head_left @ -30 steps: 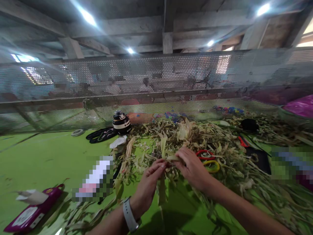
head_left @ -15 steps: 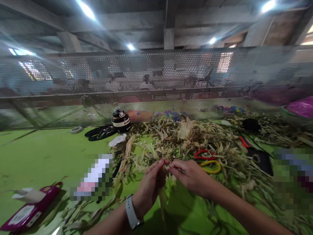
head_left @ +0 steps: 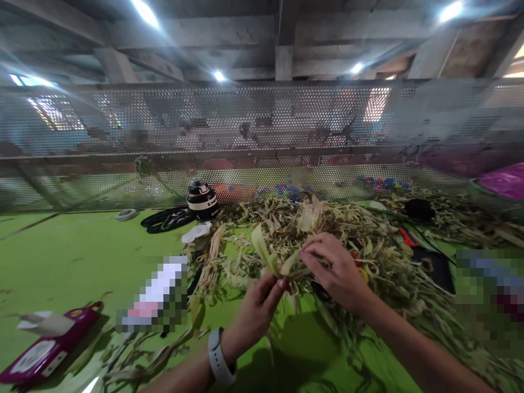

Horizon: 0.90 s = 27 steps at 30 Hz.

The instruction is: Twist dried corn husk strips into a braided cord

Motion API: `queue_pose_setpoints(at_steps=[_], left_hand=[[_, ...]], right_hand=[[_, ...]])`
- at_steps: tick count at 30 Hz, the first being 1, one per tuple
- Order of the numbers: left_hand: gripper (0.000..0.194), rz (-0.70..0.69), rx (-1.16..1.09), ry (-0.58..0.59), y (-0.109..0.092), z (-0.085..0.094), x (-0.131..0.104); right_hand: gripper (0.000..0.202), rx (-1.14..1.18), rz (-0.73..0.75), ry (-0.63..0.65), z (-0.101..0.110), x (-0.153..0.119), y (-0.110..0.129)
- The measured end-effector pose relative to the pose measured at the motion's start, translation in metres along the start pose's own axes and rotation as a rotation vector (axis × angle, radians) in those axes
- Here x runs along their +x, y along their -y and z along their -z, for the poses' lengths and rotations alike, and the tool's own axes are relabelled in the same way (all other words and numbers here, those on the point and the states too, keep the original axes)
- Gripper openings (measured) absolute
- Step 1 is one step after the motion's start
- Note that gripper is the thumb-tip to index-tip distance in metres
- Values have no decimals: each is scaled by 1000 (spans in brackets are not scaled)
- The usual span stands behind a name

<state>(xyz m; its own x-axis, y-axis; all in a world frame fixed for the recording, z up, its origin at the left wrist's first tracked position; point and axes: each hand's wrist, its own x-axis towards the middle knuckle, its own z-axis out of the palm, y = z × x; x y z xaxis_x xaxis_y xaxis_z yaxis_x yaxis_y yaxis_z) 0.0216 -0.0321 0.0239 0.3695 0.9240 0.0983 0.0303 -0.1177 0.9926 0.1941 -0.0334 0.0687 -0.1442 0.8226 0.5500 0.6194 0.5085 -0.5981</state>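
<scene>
My left hand [head_left: 260, 300], with a pale watch band [head_left: 220, 357] on its wrist, pinches the base of a pale green corn husk [head_left: 262, 248]. The husk's strips fan upward from the fingertips. To the right, my right hand [head_left: 335, 267] has its thumb and forefinger closed on the end of one husk strip [head_left: 290, 263]; its other fingers are bent loosely. Behind both hands lies a heap of dry corn husks [head_left: 274, 218]. The red and yellow handles [head_left: 362, 274] beyond my right hand are mostly covered by it.
The green table [head_left: 82, 240] has a perforated metal screen [head_left: 245, 120] along its back. A black-and-white container [head_left: 202, 199], a tape roll [head_left: 127, 214] and a white tissue [head_left: 196, 232] stand to the left. A purple tissue pack [head_left: 53, 341] lies front left, a black pouch [head_left: 434, 267] right.
My right hand has moved up and right, away from my left, and now covers most of the red and yellow handles. The husk strips between my hands have come upright and spread.
</scene>
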Motion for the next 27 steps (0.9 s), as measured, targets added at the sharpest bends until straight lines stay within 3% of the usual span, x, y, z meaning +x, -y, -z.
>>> queue_pose_setpoints(at_steps=[2, 4, 6, 9, 11, 13, 22, 27], left_hand=[[31, -44, 100, 79, -3, -3, -3], [30, -61, 148, 152, -5, -5, -4], [30, -60, 141, 184, -3, -6, -4], [33, 16, 48, 145, 5, -4, 0], [36, 125, -86, 82, 9, -4, 2], [37, 215, -225, 37, 10, -5, 4], [40, 281, -372, 172, 6, -10, 1], [39, 226, -364, 40, 7, -8, 7]], right_hand=[[29, 110, -102, 168, -9, 0, -3], [34, 359, -307, 363, -19, -1, -5], [33, 658, -513, 431, -26, -4, -5], [28, 902, -614, 225, -32, -7, -3], [26, 932, -594, 70, -33, -9, -3], [27, 930, -567, -4, -34, -10, -4], [27, 833, -497, 125, -40, -11, -12], [26, 687, -437, -17, -40, -15, -14]])
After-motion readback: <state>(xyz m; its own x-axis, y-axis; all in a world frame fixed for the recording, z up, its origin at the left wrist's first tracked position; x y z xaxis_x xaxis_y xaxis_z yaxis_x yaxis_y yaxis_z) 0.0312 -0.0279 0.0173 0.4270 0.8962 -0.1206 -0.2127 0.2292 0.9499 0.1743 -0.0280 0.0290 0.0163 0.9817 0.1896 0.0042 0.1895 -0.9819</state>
